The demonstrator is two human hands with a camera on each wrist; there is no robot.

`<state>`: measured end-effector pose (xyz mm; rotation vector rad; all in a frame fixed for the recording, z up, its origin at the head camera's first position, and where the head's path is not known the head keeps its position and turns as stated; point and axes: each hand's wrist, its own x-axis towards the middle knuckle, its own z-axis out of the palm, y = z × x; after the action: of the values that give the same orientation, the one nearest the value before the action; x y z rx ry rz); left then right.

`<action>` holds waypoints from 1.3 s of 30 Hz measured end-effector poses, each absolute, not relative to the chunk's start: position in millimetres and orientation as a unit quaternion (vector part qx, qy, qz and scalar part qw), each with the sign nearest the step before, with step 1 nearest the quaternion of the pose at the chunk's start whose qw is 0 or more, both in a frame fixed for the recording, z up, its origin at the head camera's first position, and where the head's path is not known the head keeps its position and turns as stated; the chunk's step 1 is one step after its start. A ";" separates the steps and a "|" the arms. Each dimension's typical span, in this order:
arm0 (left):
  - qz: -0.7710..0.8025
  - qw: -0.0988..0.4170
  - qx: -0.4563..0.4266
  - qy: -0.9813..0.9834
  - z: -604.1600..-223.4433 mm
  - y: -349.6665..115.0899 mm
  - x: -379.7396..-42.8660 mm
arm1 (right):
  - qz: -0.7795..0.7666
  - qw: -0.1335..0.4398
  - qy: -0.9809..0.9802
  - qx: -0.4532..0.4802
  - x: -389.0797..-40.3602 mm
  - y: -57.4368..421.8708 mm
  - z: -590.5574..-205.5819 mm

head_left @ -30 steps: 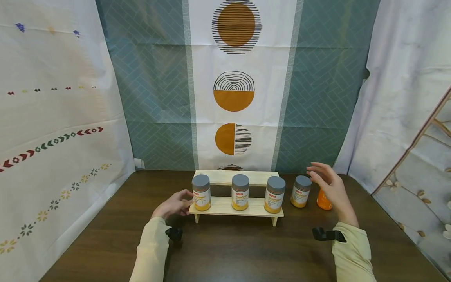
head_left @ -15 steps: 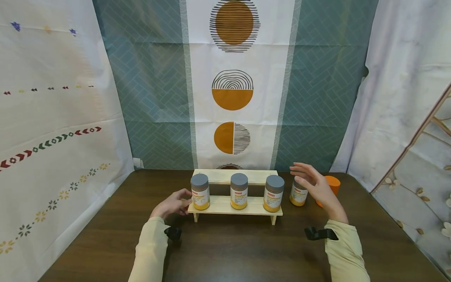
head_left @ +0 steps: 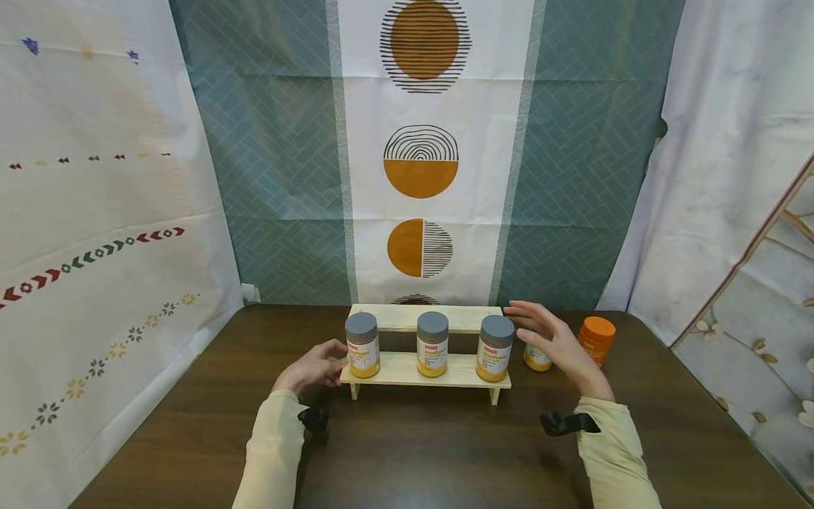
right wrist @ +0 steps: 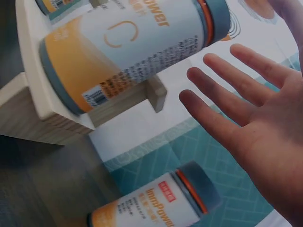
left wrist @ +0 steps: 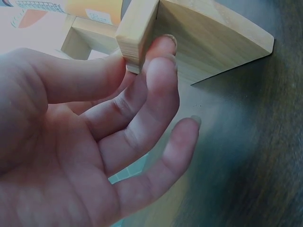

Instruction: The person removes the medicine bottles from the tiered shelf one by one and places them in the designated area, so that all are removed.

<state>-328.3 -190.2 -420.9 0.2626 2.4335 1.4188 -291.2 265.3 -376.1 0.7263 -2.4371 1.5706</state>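
Observation:
A small two-step wooden display stand [head_left: 397, 382] bears three grey-lidded supplement jars on its lower step: a left jar [head_left: 363, 346], a middle jar [head_left: 432, 345] and a right jar [head_left: 493, 350]. My left hand [head_left: 313, 367] pinches the left end of that step, thumb on one side and fingertips on the other, seen close in the left wrist view. My right hand [head_left: 553, 343] reaches in beside the right jar [right wrist: 128, 47] with fingers spread and nothing held. Partly hidden behind it, a fourth grey-lidded jar [right wrist: 151, 203] stands on the table.
An orange jar [head_left: 596, 339] with an orange lid stands on the dark wooden table [head_left: 432, 452], right of my right hand. Behind the table hangs a patterned cloth [head_left: 286, 177], with white cloths on both sides.
My right hand has moved left from near the orange jar, past the loose grey-lidded jar, to the right jar on the stand. My left hand keeps its hold on the stand.

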 end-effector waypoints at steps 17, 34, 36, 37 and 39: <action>0.492 0.158 0.083 0.852 -420.0 -188.4 -325.9 | 0.514 0.040 -0.824 0.236 -292.0 256.9 -381.4; 0.489 0.153 0.080 0.855 -420.5 -189.8 -327.9 | 0.527 0.026 -0.820 0.223 -296.7 256.4 -385.6; 0.490 0.155 0.081 0.854 -420.4 -189.6 -327.8 | 0.527 0.023 -0.821 0.219 -297.0 256.1 -386.2; 0.490 0.156 0.081 0.854 -420.3 -189.5 -327.8 | 0.528 0.020 -0.821 0.217 -297.3 255.8 -386.5; 0.490 0.156 0.085 0.853 -419.9 -189.6 -327.7 | 0.532 0.013 -0.820 0.212 -297.7 255.3 -387.1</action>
<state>-327.7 -189.6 -419.9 0.2425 2.4436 1.4035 -297.7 255.3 -387.1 0.6616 -2.5539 1.6572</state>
